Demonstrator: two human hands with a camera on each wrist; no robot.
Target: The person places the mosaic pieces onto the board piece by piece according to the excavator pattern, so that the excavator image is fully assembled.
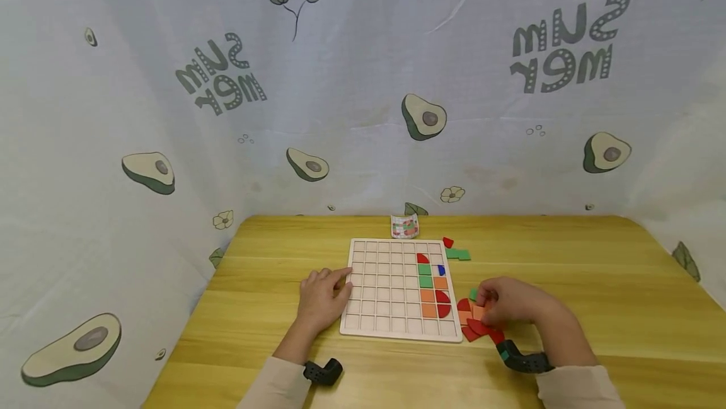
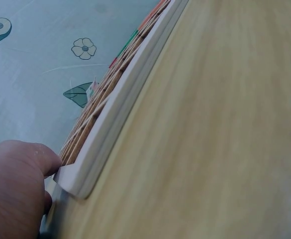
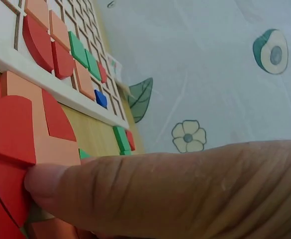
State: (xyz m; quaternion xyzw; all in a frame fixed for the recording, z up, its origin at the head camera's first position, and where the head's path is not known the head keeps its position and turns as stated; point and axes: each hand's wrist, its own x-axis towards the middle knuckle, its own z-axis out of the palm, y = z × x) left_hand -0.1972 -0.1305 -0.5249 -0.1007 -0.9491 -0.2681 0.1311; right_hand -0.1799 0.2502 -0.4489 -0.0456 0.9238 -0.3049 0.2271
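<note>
A pale wooden grid board (image 1: 387, 290) lies on the table. My left hand (image 1: 322, 299) rests at its left edge, index finger stretched to the rim; the left wrist view shows the thumb (image 2: 48, 159) at the board's corner. Red, green, orange and blue tiles sit in cells at its right side, among them a red quarter-circle (image 1: 443, 311), a green square (image 1: 426, 282) and a small blue tile (image 1: 441, 270). My right hand (image 1: 513, 302) is at a loose tile pile, fingers bent, thumb tip against a red tile (image 3: 6, 184). I cannot tell whether it grips one.
Orange tiles (image 3: 58, 148) and red quarter-circles (image 3: 58, 117) overlap in the pile beside the board's right edge. Green tiles (image 1: 460, 254) and a red tile (image 1: 448, 242) lie near its upper right corner. A curled pattern card (image 1: 404, 227) stands behind the board, before a printed curtain (image 1: 363, 81).
</note>
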